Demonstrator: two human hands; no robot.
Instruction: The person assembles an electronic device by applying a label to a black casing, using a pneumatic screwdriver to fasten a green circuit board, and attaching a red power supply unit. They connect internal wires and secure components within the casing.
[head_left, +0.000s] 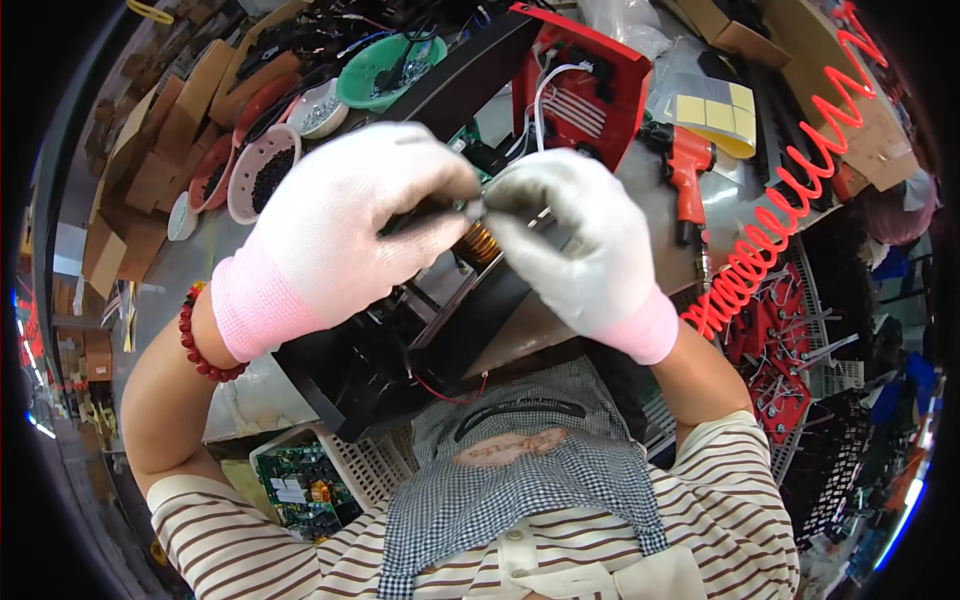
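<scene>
Both hands wear white gloves with pink cuffs and meet over an opened black metal housing [350,375]. The fingertips of my left hand [365,215] are pinched together, nearly touching those of my right hand [575,240], also pinched. A small whitish piece [474,210] shows between the fingertips; its kind is too small to tell. Beneath them a copper-coloured coil [480,244] sits inside the housing. Beyond the hands stands a red panel [590,95] with a white cable [541,105] looping from its back. Much of the housing's inside is hidden under my gloves.
A red power driver [690,180] lies at the right, beside a coiled red air hose [770,225]. Bowls of small screws, including a green basin [360,75] and a pink bowl [240,190], stand far left. A basket [375,465] with circuit boards [300,485] sits below.
</scene>
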